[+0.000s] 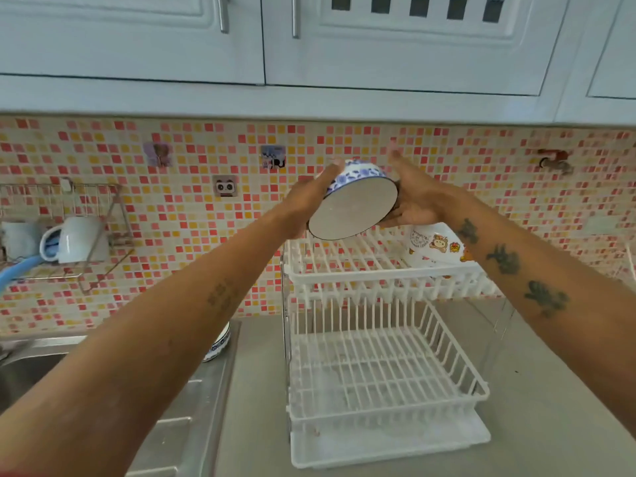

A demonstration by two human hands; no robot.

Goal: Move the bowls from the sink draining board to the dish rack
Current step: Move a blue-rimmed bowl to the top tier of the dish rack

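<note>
Both my hands hold a blue-and-white patterned bowl (354, 201) tilted on its side, its white inside facing me, just above the upper tier of the white two-tier dish rack (378, 273). My left hand (309, 197) grips its left side and my right hand (413, 197) its right side. A white bowl with cartoon stickers (435, 247) rests on the right of the upper tier. Another blue-rimmed bowl (218, 342) stands on the steel draining board (192, 407), mostly hidden behind my left forearm. The lower tier (378, 373) holds nothing.
A steel sink (24, 370) lies at the left. A wire wall rack (69, 235) with a white mug (75, 239) hangs on the mosaic tiles. White wall cabinets (309, 46) hang overhead. Grey counter (550, 390) surrounds the dish rack.
</note>
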